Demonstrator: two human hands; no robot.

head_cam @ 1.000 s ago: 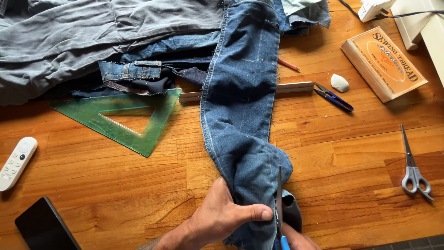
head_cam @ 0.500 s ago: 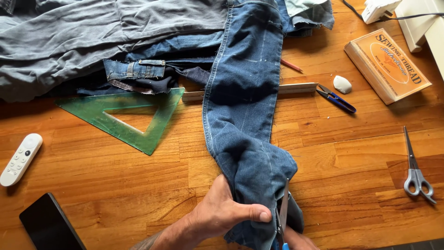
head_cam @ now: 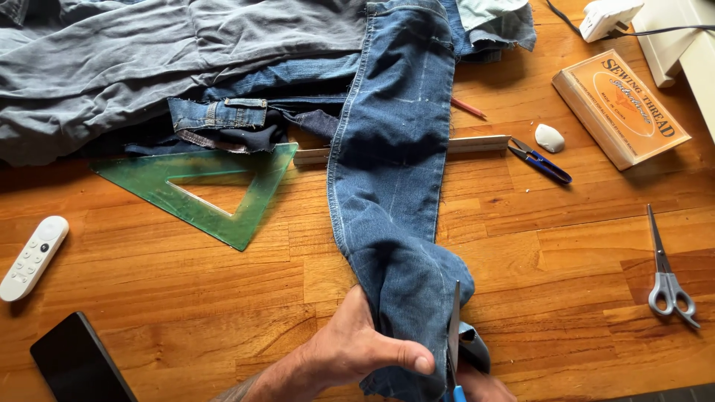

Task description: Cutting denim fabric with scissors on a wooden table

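A blue jeans leg [head_cam: 391, 171] runs down the middle of the wooden table, bunched at its near end. My left hand [head_cam: 350, 350] grips that bunched end, thumb pressed across the fabric. My right hand [head_cam: 482, 387] is mostly out of view at the bottom edge; it holds scissors [head_cam: 454, 335] with a blue handle, whose blade stands upright against the denim right of my left thumb. Faint chalk lines mark the leg higher up.
Grey and blue garments [head_cam: 179, 52] are piled at the back. A green plastic triangle [head_cam: 216, 190], wooden ruler [head_cam: 477, 144], blue thread snips [head_cam: 540, 160], white chalk [head_cam: 550, 138], thread box [head_cam: 622, 104], grey scissors [head_cam: 666, 275], white remote [head_cam: 31, 257] and black phone [head_cam: 82, 368] lie around.
The view has shifted slightly. The scissor blade stays upright at the denim's near end, and my left hand keeps its grip on the fabric.
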